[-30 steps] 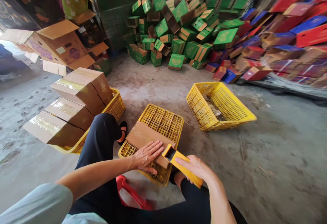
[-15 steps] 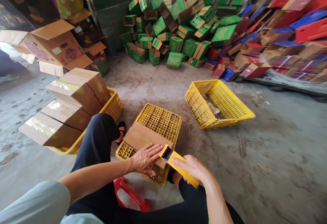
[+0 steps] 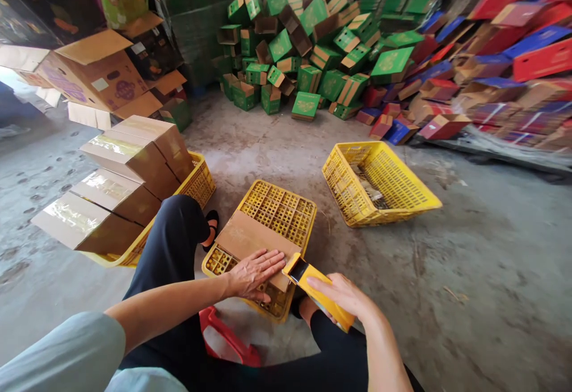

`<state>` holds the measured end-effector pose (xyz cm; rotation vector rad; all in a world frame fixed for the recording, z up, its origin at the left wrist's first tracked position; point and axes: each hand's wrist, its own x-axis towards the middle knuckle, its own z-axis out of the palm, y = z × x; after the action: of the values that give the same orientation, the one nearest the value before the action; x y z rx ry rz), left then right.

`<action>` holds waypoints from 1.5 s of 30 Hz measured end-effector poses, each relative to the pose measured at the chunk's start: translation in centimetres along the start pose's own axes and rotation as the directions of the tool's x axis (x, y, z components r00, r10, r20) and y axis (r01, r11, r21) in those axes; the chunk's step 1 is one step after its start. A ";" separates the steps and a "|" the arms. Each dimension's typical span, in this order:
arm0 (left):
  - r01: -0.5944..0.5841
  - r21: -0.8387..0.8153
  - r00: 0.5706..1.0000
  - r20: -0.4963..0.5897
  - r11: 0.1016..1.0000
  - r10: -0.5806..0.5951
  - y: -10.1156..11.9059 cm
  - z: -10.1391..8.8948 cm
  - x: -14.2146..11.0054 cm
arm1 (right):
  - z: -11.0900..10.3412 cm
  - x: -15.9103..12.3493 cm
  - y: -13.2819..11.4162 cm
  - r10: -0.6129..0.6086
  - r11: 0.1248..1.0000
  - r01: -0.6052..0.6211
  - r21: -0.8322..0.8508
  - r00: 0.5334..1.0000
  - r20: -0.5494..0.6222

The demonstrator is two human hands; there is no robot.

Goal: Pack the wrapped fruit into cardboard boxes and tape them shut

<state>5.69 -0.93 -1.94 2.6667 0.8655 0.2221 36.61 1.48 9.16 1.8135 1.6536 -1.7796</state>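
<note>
A brown cardboard box (image 3: 250,238) lies across an upturned yellow plastic crate (image 3: 283,201) between my knees. My left hand (image 3: 257,273) rests on the box near its right end, palm down with the fingers stretched out. Gripped in my right hand (image 3: 342,296) is a yellow tape dispenser (image 3: 320,289) with a black part near its front. The dispenser's front edge is at the right end of the box, just beside my left fingertips. Whether it touches the cardboard I cannot tell. My hand and the dispenser cover part of the box.
On the left, several taped brown boxes (image 3: 118,186) sit in a yellow crate (image 3: 203,183). Another yellow crate (image 3: 402,192) stands to the right with something small inside. Piles of green boxes (image 3: 308,64) and red-blue boxes (image 3: 487,70) lie behind. A red plastic stool (image 3: 230,341) is below me.
The tape dispenser and my right hand have shifted slightly right and down, towards the end of the box. My left hand stays flat in place. The view has moved slightly.
</note>
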 end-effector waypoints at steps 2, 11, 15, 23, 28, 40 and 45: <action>0.010 -0.010 1.000 0.008 1.000 -0.009 0.2 0.1 0.1 | 0.0 -0.1 -0.2 0.002 1.000 -0.003 -0.011 1.000 -0.010; 0.027 -0.045 1.000 0.016 0.999 -0.026 2.2 1.1 1.7 | 0.1 -0.1 -0.2 -0.012 0.999 0.010 -0.045 0.999 -0.044; 0.026 -0.037 0.999 0.019 0.999 -0.026 2.0 1.4 1.8 | 0.0 0.0 -0.1 -0.001 0.999 -0.001 -0.050 1.000 -0.029; -0.009 0.002 1.000 0.005 1.000 0.009 1.6 1.4 1.3 | -0.2 -1.2 0.4 0.035 0.999 -0.035 0.009 0.999 -0.042; -0.004 0.009 1.000 -0.004 1.000 0.004 1.9 1.3 1.2 | -0.4 -1.8 1.4 0.043 0.998 -0.040 0.043 0.997 -0.069; -0.057 -0.011 0.998 0.029 0.998 0.057 1.0 0.4 2.7 | -0.4 -1.4 1.5 0.006 0.989 -0.028 -0.143 0.989 -0.148; -0.071 -0.025 0.996 0.048 0.997 0.073 0.6 0.3 2.4 | -0.6 -0.8 2.8 -0.106 0.954 0.040 -0.297 0.972 -0.210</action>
<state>7.97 -0.05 -1.85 2.6725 0.7481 0.1816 39.23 0.27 8.35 1.8913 1.9664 -1.3042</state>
